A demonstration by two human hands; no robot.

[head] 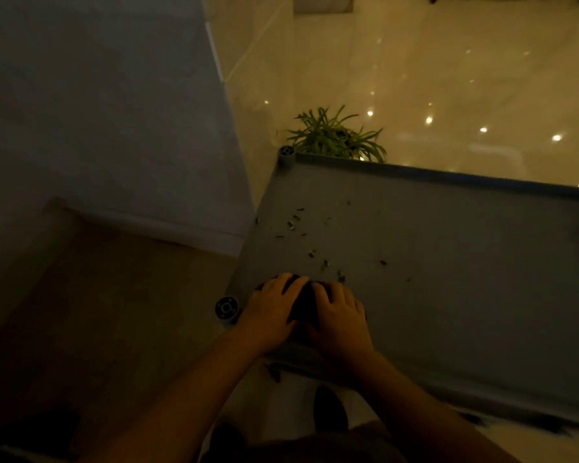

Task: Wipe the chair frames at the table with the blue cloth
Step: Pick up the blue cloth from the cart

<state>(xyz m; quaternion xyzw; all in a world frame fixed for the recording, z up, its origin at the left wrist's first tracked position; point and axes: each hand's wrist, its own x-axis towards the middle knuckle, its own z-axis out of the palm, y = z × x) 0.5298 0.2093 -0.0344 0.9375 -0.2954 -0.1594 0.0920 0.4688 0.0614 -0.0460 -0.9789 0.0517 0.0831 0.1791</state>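
Note:
In dim light a dark cloth (303,304) lies bunched on a grey flat panel (448,269) that has round posts at its corners. My left hand (269,312) and my right hand (340,315) both rest on the cloth, side by side near the panel's left front corner, fingers curled over it. The cloth's colour is too dark to tell. No chair frame can be made out.
Several small dark bits (310,242) are scattered on the panel beyond my hands. A green plant (336,137) stands behind the panel's far corner. A round corner post (227,308) sits left of my left hand. A grey wall (97,111) is at left; glossy floor (448,78) lies beyond.

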